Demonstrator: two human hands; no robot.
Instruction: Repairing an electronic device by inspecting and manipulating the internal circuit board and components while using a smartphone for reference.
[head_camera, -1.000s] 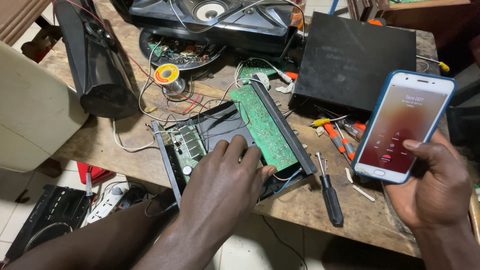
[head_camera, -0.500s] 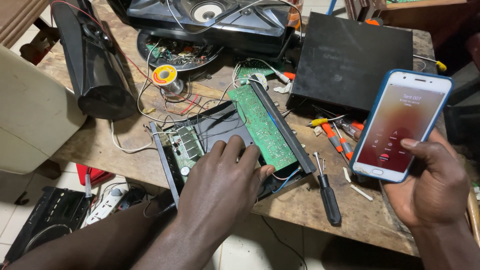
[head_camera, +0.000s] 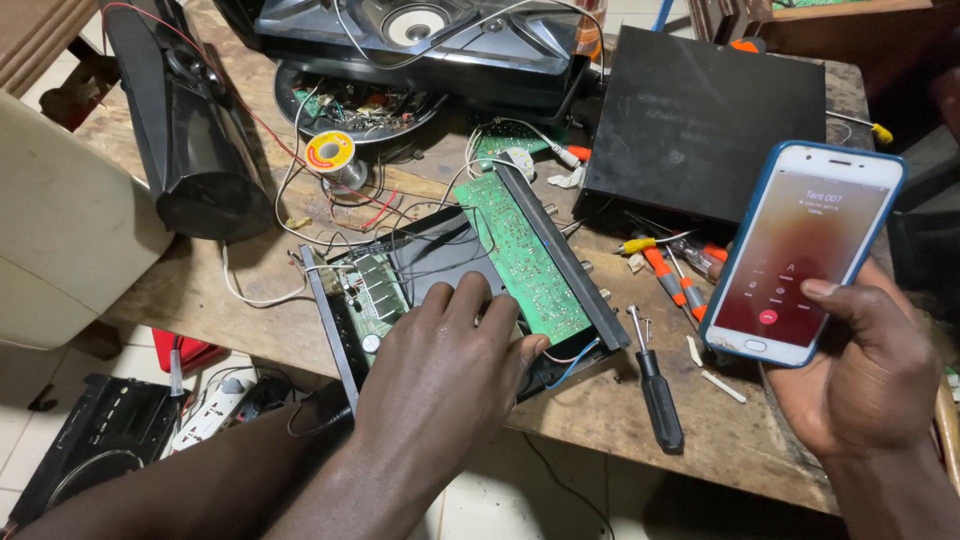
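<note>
little has moved since the earlier frames: left hand (head_camera: 440, 370) stays flat on the open chassis (head_camera: 345, 310) at frame centre, phone (head_camera: 800, 255) stays up at right, thumb shifted slightly on the screen.

left hand: fingers together, spread flat, pressing on the chassis beside the green board (head_camera: 525, 255); not clamped on anything. right hand (head_camera: 870, 385): closed around the phone, thumb resting on the lit screen.

board stands tilted on edge against the chassis rail, loose wires (head_camera: 570, 355) trailing under the fingertips. screwdriver (head_camera: 655, 385) lies just right of the chassis, near the table edge (head_camera: 700, 465). solder spool (head_camera: 330, 155) upper left, black box (head_camera: 700, 120) upper right.

risks, as i judge: attention on the phone, so the left hand could shift and tip the board or snag a wire; chassis overhangs the edge and could slide; the screwdriver could roll off.
</note>
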